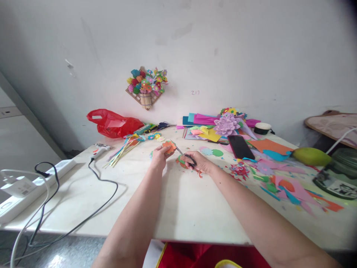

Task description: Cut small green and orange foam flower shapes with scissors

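Between the fingers of my left hand (159, 158) is an orange flower cutout (169, 147) with a scalloped edge, held just above the table. My right hand (198, 161) is closed round the dark handles of a pair of scissors (191, 160). Their metal blades point up and left and reach the right edge of the orange cutout. Under the scissors lie a green round piece (180, 160) and small orange-red scraps (200, 173). Right of them rest a green disc (217, 152) and a pale blue scalloped piece (206, 151).
A glue gun (100, 150), its cord and a power strip (63, 167) lie left, near thin sticks (118, 154) and a red plastic bag (111, 124). Rightward are a phone (240, 146), coloured scraps (292, 186), a purple flower (227, 124) and a glass jar (338, 175).
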Tool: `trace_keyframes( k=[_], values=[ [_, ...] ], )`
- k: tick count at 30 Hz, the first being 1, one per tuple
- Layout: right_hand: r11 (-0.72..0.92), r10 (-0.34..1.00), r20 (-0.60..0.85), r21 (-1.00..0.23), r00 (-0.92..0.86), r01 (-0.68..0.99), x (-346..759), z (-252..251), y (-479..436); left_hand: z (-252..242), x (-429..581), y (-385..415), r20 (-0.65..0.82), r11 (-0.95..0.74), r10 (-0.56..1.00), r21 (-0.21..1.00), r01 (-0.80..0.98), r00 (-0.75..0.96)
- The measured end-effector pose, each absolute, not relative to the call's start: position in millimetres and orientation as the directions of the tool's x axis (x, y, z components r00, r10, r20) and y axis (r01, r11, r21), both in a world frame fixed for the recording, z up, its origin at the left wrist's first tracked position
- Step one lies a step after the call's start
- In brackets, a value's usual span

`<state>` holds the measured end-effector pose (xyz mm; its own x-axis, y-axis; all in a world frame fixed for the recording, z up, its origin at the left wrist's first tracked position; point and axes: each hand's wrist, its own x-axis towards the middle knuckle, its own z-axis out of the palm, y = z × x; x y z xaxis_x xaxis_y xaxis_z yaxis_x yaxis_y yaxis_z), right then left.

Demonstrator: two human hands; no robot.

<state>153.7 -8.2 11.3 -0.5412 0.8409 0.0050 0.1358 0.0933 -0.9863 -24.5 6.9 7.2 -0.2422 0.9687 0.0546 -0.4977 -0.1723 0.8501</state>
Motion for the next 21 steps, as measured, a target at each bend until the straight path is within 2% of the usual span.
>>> trace_keyframes(
  k=[21],
  values=[
    [0.069, 0.836, -0.001, -0.992, -0.548, 0.107, 154.4, 13.2, -9.7, 5.4, -25.8, 7.2, 0.074, -0.169, 0.975, 0.863, -0.476, -0.211]
  ],
)
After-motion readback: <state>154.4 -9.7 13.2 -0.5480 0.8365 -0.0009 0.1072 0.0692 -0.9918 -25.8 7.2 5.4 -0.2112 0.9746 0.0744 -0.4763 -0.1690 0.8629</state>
